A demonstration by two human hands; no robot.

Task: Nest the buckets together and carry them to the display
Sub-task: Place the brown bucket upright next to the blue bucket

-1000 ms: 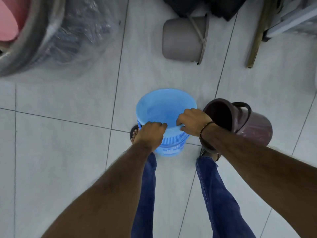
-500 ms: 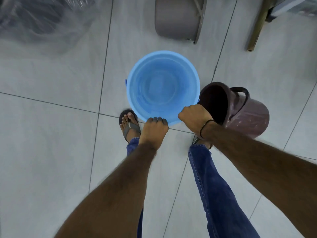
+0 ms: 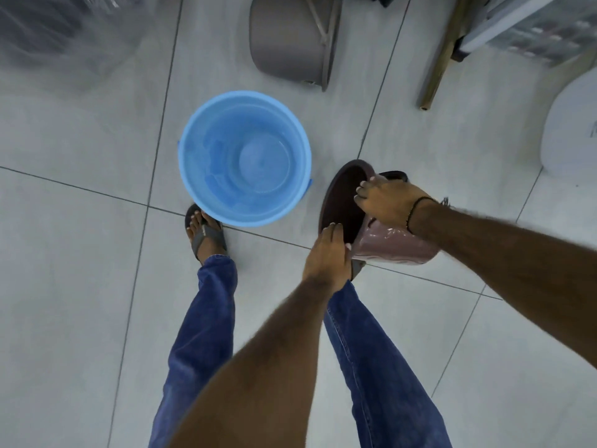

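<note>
A light blue bucket stands upright on the tiled floor, mouth up, with nobody touching it. To its right a maroon bucket lies tipped on its side, its dark mouth facing left. My right hand grips the upper rim of the maroon bucket near its dark handle. My left hand holds the lower rim, fingers curled over the edge. A grey bucket lies on its side at the top, beyond the blue one.
My two legs in blue jeans and sandals stand just below the buckets. A wooden pole leans at the upper right beside a plastic drawer unit. A white round object sits at the right edge. Plastic-wrapped goods fill the upper left.
Both hands have let go of the blue bucket, which now stands upright on the floor. They have moved right and taken hold of the maroon bucket's rim.
</note>
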